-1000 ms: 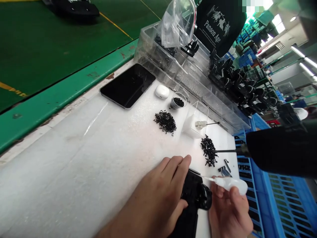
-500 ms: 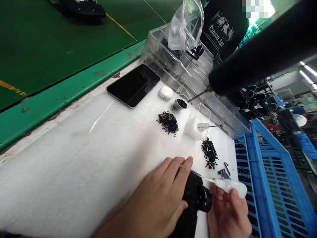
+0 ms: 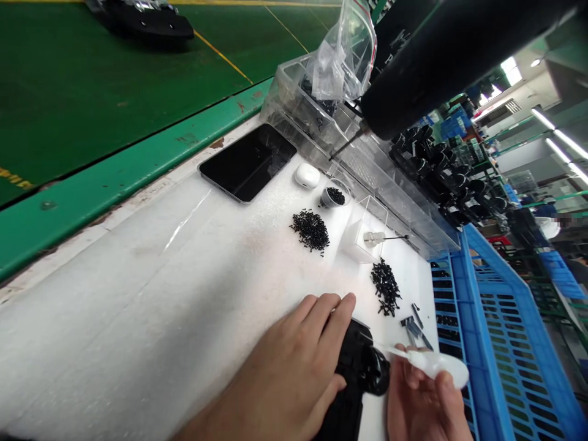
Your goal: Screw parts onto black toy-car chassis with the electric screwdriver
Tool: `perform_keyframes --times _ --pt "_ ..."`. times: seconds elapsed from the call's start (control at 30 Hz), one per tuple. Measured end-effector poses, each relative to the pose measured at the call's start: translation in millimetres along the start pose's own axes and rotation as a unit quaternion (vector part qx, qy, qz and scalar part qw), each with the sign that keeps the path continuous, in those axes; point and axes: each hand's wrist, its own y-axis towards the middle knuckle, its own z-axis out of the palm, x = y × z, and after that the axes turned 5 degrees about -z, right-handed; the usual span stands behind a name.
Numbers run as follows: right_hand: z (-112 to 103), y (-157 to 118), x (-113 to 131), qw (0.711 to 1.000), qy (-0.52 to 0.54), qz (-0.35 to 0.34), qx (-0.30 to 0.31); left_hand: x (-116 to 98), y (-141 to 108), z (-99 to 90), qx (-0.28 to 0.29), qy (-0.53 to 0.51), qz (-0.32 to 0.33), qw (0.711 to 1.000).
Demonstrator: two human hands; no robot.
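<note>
My left hand (image 3: pixel 271 367) grips a black plastic part (image 3: pixel 362 367) on the white foam-covered bench, its fingers wrapped over the top. My right hand (image 3: pixel 425 404) pinches a white squeeze bottle (image 3: pixel 434 362) with a thin nozzle, and the nozzle tip lies close to the black part. Where the tip meets the part is hard to see. Just beyond my hands lie a heap of black screws (image 3: pixel 386 286) and several small metal pieces (image 3: pixel 416 327). The underside of the black part is hidden.
A black electric screwdriver (image 3: pixel 441 67) hangs overhead. Farther along the bench are another screw heap (image 3: pixel 310 229), a small cup of screws (image 3: pixel 334 197), a phone (image 3: pixel 248 162), a white earbud case (image 3: pixel 307 175) and a transparent box (image 3: pixel 362 233). A blue crate (image 3: pixel 505 343) stands at the right.
The hanging screwdriver has swung from the right, over the screw heap, to the upper middle. The squeeze bottle has tilted in my right hand, its body now pointing lower right.
</note>
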Motion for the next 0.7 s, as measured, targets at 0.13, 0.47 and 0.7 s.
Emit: perform_keyframes --times 0.13,0.47,0.7 --pt "-19.1 -0.4 -0.1 0.999 -0.008 0.018 -0.046 -0.8 2.5 0.1 -0.008 0.015 0.002 1.000" --pt "-18.3 2.5 -6.2 0.997 0.035 0.035 -0.054 -0.2 1.7 4.6 -0.027 -0.006 -0.015 1.000" --pt "-18.5 6.2 -5.4 1.000 0.018 0.003 0.017 0.9 1.5 8.4 -0.038 0.007 -0.012 0.999"
